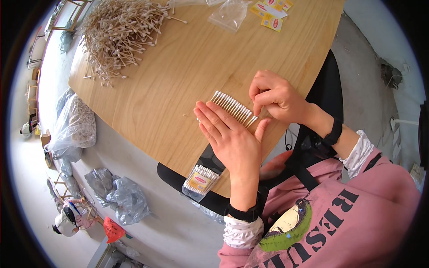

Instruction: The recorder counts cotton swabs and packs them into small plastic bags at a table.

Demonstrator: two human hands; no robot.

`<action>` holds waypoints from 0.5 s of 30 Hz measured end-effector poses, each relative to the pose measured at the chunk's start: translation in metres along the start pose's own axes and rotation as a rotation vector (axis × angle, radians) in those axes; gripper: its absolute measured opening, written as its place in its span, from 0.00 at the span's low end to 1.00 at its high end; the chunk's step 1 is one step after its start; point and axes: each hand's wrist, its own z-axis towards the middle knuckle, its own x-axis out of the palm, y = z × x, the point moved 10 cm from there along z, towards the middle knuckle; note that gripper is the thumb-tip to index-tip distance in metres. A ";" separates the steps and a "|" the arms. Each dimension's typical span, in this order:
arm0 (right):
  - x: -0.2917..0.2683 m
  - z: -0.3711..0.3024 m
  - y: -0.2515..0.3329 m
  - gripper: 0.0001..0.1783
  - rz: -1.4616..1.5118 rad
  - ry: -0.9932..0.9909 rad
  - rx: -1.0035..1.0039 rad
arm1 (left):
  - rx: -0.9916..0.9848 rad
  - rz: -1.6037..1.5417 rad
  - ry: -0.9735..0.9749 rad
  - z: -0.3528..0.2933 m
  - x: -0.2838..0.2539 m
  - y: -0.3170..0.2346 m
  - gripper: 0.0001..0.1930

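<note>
A neat row of cotton swabs (232, 106) lies side by side on the wooden table. My left hand (230, 134) rests flat across the row with its fingers stretched out, covering the lower part of the swabs. At the row's right end is my right hand (277, 96), its fingers curled and the fingertips right beside the last swab's white tip. Whether something is pinched in those fingers is hidden. A clear pack of cotton swabs (206, 173) with a yellow and red label sits at the table's near edge, left of my left wrist.
A big heap of loose cotton swabs (123, 33) covers the far left of the table (178, 80). Clear plastic bags (229, 14) and yellow label cards (271, 22) lie at the far side. Filled bags (78, 120) stand on the floor at left. Another person (69, 219) is farther off.
</note>
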 end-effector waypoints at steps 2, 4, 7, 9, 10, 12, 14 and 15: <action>0.001 0.000 0.001 0.11 -0.008 0.008 -0.003 | 0.001 0.000 0.005 0.000 0.000 0.000 0.62; 0.003 0.001 0.002 0.11 -0.030 0.023 -0.014 | 0.002 0.000 -0.001 0.000 0.000 0.000 0.62; 0.004 0.001 0.003 0.11 -0.037 0.030 -0.020 | -0.001 -0.007 -0.002 0.000 0.000 0.001 0.62; 0.004 0.001 0.005 0.11 -0.057 0.041 -0.045 | 0.001 -0.011 -0.003 0.000 0.001 0.001 0.62; 0.005 0.001 0.007 0.12 -0.078 0.052 -0.070 | 0.002 -0.013 -0.005 0.000 0.000 0.001 0.62; 0.004 0.000 0.005 0.10 -0.057 0.037 -0.051 | -0.001 -0.016 -0.002 0.000 0.000 0.001 0.62; 0.003 0.000 0.002 0.09 -0.036 0.022 -0.033 | -0.005 -0.018 0.001 0.000 0.000 0.001 0.62; 0.002 -0.001 -0.001 0.10 -0.004 0.006 0.007 | -0.005 -0.021 0.001 0.000 0.000 0.001 0.62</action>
